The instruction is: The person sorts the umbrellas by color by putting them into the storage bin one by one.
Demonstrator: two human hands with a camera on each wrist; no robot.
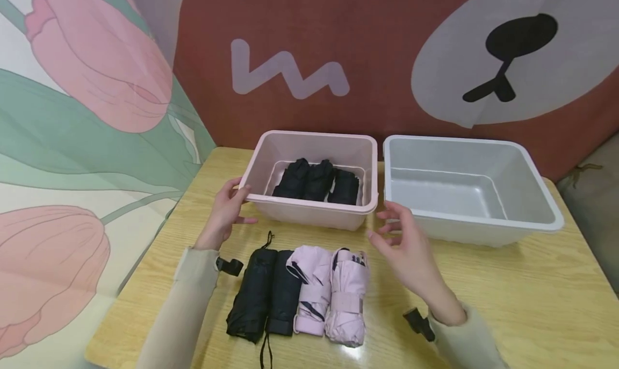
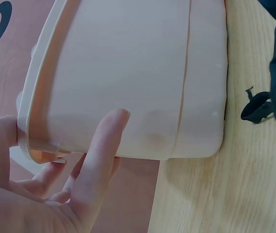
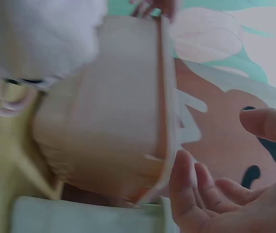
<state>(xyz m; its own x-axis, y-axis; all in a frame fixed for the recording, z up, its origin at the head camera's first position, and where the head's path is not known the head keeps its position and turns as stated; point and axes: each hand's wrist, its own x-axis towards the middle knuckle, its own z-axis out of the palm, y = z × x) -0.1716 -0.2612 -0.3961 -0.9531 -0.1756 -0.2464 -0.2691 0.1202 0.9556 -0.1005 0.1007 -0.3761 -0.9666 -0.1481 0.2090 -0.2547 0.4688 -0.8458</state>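
Note:
My left hand (image 1: 225,210) holds the front left corner of a pink plastic bin (image 1: 309,210), thumb on the rim and fingers around the corner. Three black folded umbrellas (image 1: 319,181) lie side by side inside the bin. My right hand (image 1: 406,251) hovers by the bin's front right corner, fingers loosely bent with nothing between them; in the right wrist view its fingertips (image 3: 181,162) come close to the rim. In front of the bin, two black folded umbrellas (image 1: 253,294) and two pink folded umbrellas (image 1: 347,304) form a row on the wooden table (image 1: 508,299).
A larger grey-white bin (image 1: 464,221) stands right of the pink one, with a narrow gap between them. Behind both rises a brown wall covering (image 1: 300,25) with a cartoon face. Tulip-patterned covering (image 1: 96,159) borders the table on the left. A black cord (image 1: 266,353) trails toward the front edge.

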